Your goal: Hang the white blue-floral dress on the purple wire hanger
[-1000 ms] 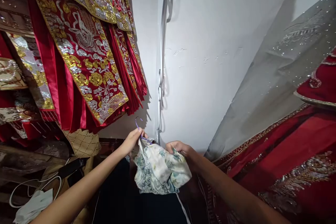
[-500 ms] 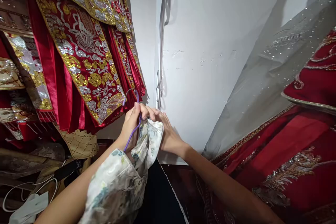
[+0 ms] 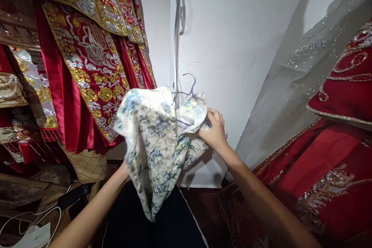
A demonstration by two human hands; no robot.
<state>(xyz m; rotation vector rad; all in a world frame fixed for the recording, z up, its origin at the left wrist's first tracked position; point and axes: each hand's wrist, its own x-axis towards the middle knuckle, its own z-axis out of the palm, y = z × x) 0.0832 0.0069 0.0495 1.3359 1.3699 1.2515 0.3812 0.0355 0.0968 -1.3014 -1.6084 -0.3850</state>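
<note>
A floral garment [image 3: 157, 131] in white, blue and green hangs on a thin purple hanger [image 3: 192, 85] in front of me. The hanger's hook points up above the collar. My right hand [image 3: 214, 130] is closed on the garment at its right side, near the collar. On the other side, my left hand is hidden behind the cloth; only the forearm and wrist [image 3: 123, 172] show, so its fingers cannot be seen.
Red costumes with gold and silver embroidery [image 3: 95, 58] hang at left. A sheer sparkling veil [image 3: 290, 69] and a red beaded dress [image 3: 334, 155] are at right. A white wall [image 3: 226, 19] stands behind, with a vertical rail [image 3: 176, 27]. White cables [image 3: 58, 217] lie lower left.
The garment has been lifted and spread out on the hanger. My hands, close together before, are now apart, the right one further right. The hanger hook has moved right and up.
</note>
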